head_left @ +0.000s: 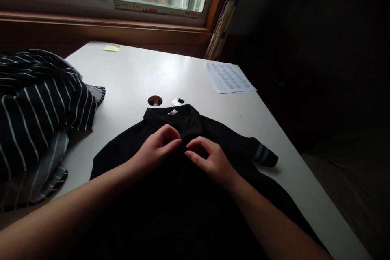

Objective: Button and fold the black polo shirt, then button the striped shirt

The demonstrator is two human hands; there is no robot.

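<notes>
A black short-sleeved collared shirt (pixel 225 134) lies spread out, front up, with its collar pointing away from me. A small white label (pixel 172 112) shows inside the neck, and grey stripes ring the right-hand cuff. Just below the collar, my left hand (pixel 158 144) pinches the shirt's front opening between thumb and fingers. My right hand (pixel 211 158) pinches the cloth close beside it, thumb and fingertips nearly touching the left ones. Any button between the fingertips is too dark to make out.
Bunched striped clothing (pixel 39 105) lies on the left of the white table (pixel 146 69). Behind the collar are a round cable hole (pixel 155 100) and a loose ring-shaped cover (pixel 179 102). Printed papers (pixel 228 77) lie at the right edge, yellow sticky notes (pixel 111 48) at the back.
</notes>
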